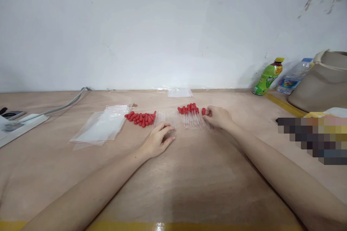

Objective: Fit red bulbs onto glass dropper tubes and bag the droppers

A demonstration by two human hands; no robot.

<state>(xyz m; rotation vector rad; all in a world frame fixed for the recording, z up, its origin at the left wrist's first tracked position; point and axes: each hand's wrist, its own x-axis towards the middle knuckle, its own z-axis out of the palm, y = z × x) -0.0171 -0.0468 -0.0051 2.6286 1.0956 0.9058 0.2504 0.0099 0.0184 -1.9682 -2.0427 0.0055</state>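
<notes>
My left hand rests low over the table, thumb and fingers apart and holding nothing, at the near edge of a row of thin clear tubes. Left of the tubes lies a heap of loose red rubber bulbs. Assembled droppers, red bulbs on clear tubes, lie side by side between my hands. At their right end, my right hand has its fingers closed around a dropper by its red bulb. The fingers partly hide its tube.
Clear plastic bags lie at left, and another small bag sits by the wall. A grey cable runs to a white board. A green bottle, a clear bottle and a beige bag stand at right.
</notes>
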